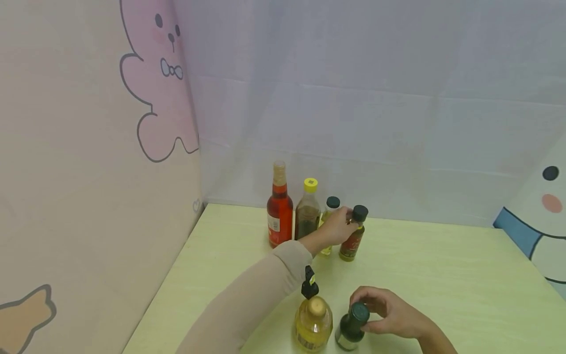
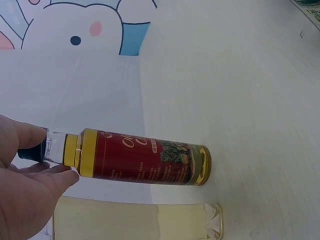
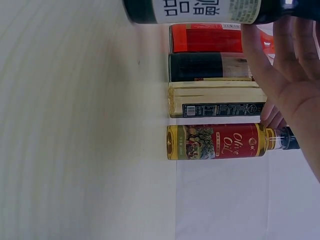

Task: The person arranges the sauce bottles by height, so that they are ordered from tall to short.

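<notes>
Pale yellow-green wooden tabletop (image 1: 442,275). Tall red-liquid glass bottle with tan cap (image 1: 279,206) stands at its far edge, the landmark. Just right of it, a dark-filled bottle with yellow cap (image 1: 308,209); right again, a pale-oil bottle with dark cap (image 1: 331,204). Nearer, a round yellow-oil bottle with black pourer (image 1: 313,317). Cartoon-printed backdrop sheets (image 1: 155,98) behind.

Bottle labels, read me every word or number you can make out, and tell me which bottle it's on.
"Olive Oil": red label of the olive oil bottle, whose neck the left hand grips.
Large white-label characters on the dark green bottle under the right hand: cut off, unreadable.
Black strip on the pale yellow bottle: too small.
Red bottle label: blurred.
</notes>
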